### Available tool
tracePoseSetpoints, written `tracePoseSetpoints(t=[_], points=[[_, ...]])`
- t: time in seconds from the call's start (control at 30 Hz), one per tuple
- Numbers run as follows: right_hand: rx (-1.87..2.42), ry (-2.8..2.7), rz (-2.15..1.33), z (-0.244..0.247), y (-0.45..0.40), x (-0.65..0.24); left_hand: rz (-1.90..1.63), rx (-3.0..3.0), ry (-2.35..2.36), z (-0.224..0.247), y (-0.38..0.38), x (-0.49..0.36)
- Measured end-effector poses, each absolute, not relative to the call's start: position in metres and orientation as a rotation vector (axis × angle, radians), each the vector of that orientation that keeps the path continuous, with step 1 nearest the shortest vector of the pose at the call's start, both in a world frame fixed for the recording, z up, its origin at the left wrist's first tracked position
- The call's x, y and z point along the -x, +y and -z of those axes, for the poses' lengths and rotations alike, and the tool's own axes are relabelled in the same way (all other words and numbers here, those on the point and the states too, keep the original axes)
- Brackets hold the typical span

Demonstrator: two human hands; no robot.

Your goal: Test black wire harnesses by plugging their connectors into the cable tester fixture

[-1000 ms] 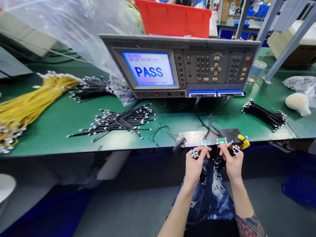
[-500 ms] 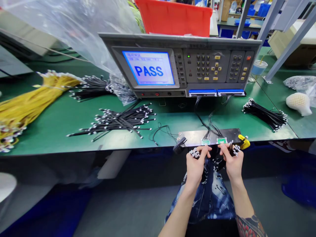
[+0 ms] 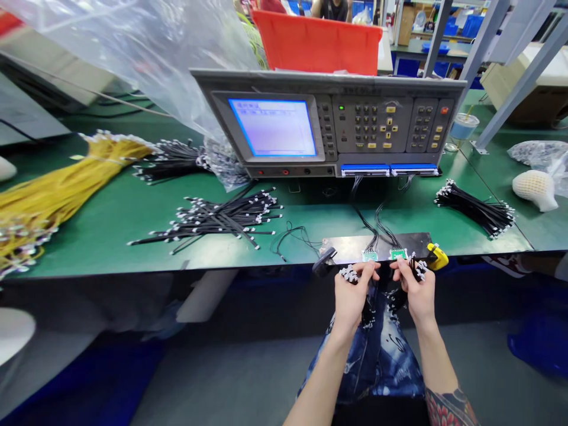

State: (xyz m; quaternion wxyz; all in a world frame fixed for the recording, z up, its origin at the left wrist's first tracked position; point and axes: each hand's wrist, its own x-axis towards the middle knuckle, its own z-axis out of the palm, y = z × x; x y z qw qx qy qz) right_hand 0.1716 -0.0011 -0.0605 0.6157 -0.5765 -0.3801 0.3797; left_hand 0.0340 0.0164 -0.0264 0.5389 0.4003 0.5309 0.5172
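Observation:
My left hand (image 3: 352, 293) is closed round a bunch of black cables with white connectors, its fingertips by the left green circuit board (image 3: 370, 256). More such cables are gripped in my right hand (image 3: 416, 290), its fingertips just below the right green circuit board (image 3: 398, 254). Both boards sit on a metal plate (image 3: 341, 247) at the table's front edge, and black wires run from them to the tester (image 3: 328, 118). The tester's screen (image 3: 275, 130) is lit, with no large word on it. Whether a connector touches either board is hidden by my fingers.
Loose black cables (image 3: 222, 219) lie left of the plate, with a yellow cable bundle (image 3: 80, 177) farther left. Another black bundle (image 3: 474, 208) rests at right. A yellow clamp (image 3: 438, 257) sits at the plate's right end. Behind the tester stands a red bin (image 3: 319, 44).
The large word PASS has gone from the tester's screen. The camera view has shifted slightly. Both hands stay almost in place, still holding their cables.

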Motion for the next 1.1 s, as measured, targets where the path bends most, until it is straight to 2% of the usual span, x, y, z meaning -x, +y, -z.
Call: tracePoseSetpoints(t=[0.23, 0.43, 0.57, 0.73, 0.9, 1.1], points=[[1.178, -0.885, -1.244, 0.044, -0.01, -0.18, -1.028, -1.063, 1.144, 0.016, 0.01, -0.014], [0.996, -0.805, -1.224, 0.026, -0.02, -0.184, -0.859, -1.175, 1.193, 0.003, 0.006, -0.002], [1.09, -1.074, -1.24, 0.016, -0.019, -0.181, -0.645, -1.205, 0.967, -0.003, 0.001, -0.007], [1.086, -1.227, -1.491, 0.009, -0.02, -0.173, -0.494, -1.003, 0.681, -0.001, -0.005, -0.009], [1.079, -1.101, -1.182, 0.011, -0.018, -0.166, -0.49, -0.924, 0.596, 0.006, -0.004, -0.005], [1.048, -0.684, -0.957, 0.016, -0.011, -0.172, -0.614, -0.954, 0.747, 0.012, -0.003, -0.002]])
